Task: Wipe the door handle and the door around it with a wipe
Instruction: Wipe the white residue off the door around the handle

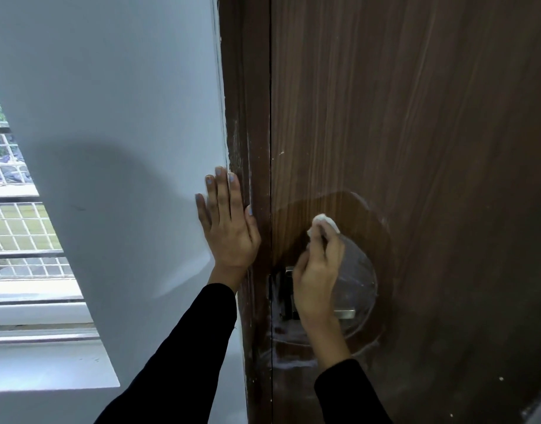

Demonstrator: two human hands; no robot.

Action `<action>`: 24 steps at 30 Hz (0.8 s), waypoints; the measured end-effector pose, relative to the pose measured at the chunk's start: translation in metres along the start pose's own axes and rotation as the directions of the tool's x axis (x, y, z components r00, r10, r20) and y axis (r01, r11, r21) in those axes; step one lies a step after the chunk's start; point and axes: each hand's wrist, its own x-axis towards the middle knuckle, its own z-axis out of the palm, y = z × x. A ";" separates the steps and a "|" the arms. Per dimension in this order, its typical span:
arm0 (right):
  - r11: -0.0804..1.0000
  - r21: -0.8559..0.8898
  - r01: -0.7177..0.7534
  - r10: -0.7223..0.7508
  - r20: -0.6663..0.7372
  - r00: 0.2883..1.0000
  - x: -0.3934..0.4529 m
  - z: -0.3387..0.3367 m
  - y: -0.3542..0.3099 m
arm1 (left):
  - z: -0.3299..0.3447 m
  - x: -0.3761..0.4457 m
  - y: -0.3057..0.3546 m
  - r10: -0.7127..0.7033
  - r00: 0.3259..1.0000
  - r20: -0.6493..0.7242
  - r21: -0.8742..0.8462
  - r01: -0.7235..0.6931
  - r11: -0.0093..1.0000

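Head view: left hand (229, 223) flat, fingers straight, on white wall (125, 117) beside brown door frame (247, 117). Right hand (316, 270) grips white wipe (324, 223), pressed to wooden door (416, 148) just above metal door handle (344, 314), handle partly hidden behind hand.

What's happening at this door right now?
A person is cleaning a dark brown wooden door. The right hand grips a crumpled white wipe and presses it on the door just above the silver metal door handle, which the hand partly hides. A curved damp streak arcs around the handle area. The left hand rests flat, fingers straight, on the pale grey wall beside the brown door frame.
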 end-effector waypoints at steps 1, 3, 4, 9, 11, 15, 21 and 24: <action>0.999 -0.006 0.046 -0.045 0.055 0.997 -0.003 0.002 -0.004 | 0.000 0.000 0.000 -0.003 1.000 0.000 0.004 0.003 1.000; 0.995 -0.016 0.095 -0.092 0.136 0.986 -0.013 -0.002 0.002 | 0.000 0.000 -0.001 -0.009 1.000 0.001 0.007 0.009 1.000; 0.997 -0.019 0.074 -0.071 0.141 0.987 -0.016 -0.007 0.011 | 0.000 0.000 0.000 -0.006 1.000 -0.001 0.005 0.006 1.000; 0.991 0.008 -0.132 0.132 -0.077 0.988 0.001 -0.030 0.040 | 0.000 -0.001 0.001 -0.002 1.000 0.002 -0.002 0.002 1.000; 0.996 0.030 -0.080 0.082 -0.073 0.994 0.006 -0.023 0.030 | 0.001 0.000 0.000 -0.011 1.000 0.001 0.003 0.011 1.000; 1.000 -0.004 -0.005 0.005 0.052 0.999 -0.013 -0.021 0.029 | 0.001 0.000 -0.001 -0.009 1.000 -0.003 0.003 0.009 1.000; 0.986 0.056 -0.158 0.164 -0.135 0.977 0.006 -0.026 0.032 | 0.000 -0.006 0.001 0.008 1.000 0.006 0.004 -0.008 1.000; 0.999 0.030 -0.044 0.043 0.037 0.998 -0.012 -0.016 0.023 | 0.001 -0.005 0.000 0.000 1.000 0.006 0.012 0.000 1.000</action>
